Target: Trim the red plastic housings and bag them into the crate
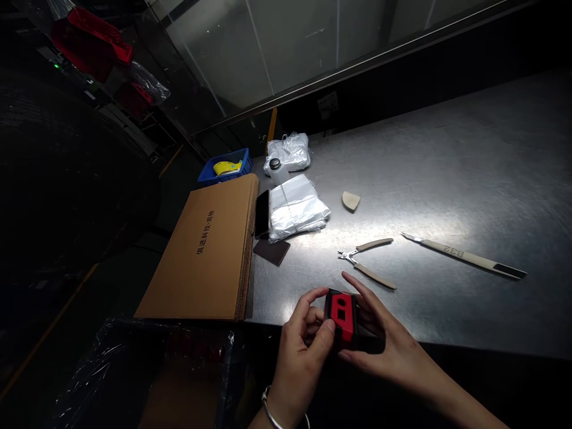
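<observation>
Both my hands hold a small red and black plastic part [342,316] at the near edge of a steel table [447,179]. My left hand [304,345], with a bracelet on the wrist, pinches its left side with thumb and fingers curled. Under and behind the part, my right hand [384,342] cups it, index finger stretched out. The red face has two dark openings. Small cutting pliers [369,262] with beige handles lie just beyond my hands.
A craft knife [465,255] marked B32 lies to the right. A stack of flat cardboard [205,250] lies at the left, with plastic bags [295,208], a small bottle [276,168], a dark pad [271,250] and a beige wedge [351,200] nearby. A blue bin [226,167] stands behind.
</observation>
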